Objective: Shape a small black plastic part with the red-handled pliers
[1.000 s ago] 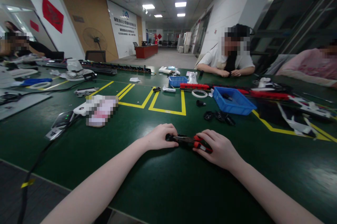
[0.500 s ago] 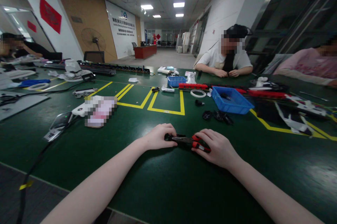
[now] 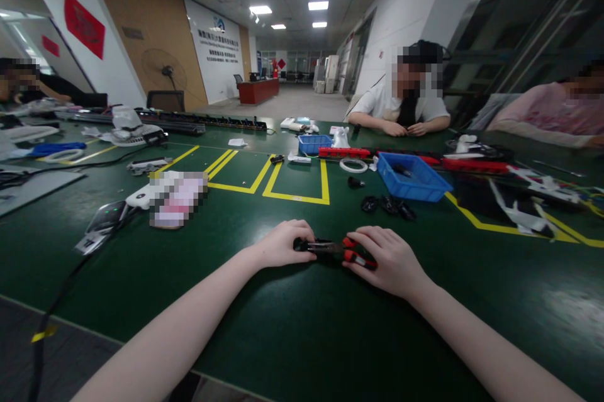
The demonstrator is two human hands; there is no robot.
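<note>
My right hand [image 3: 389, 258] is wrapped round the red-and-black handles of a pair of pliers [image 3: 331, 248], whose jaws point left. Between thumb and fingers, my left hand [image 3: 287, 243] pinches a small black part [image 3: 300, 243] with a rounded end. The tips of the pliers reach this part beside my left thumb; whether they grip it I cannot tell. Both hands are low over the green table [image 3: 292, 314], close to its near side.
Ahead to the right stand a blue bin [image 3: 415, 187] and several black parts [image 3: 389, 206]. A smaller blue bin [image 3: 315, 144] is farther back. A phone [image 3: 174, 204] and a cable [image 3: 70, 282] lie left. Across the table sits a person [image 3: 401, 100] with hands on it.
The pliers' handles look slightly wider apart than before. Both hands hold nearly the same place, and the whole view has shifted a little.
</note>
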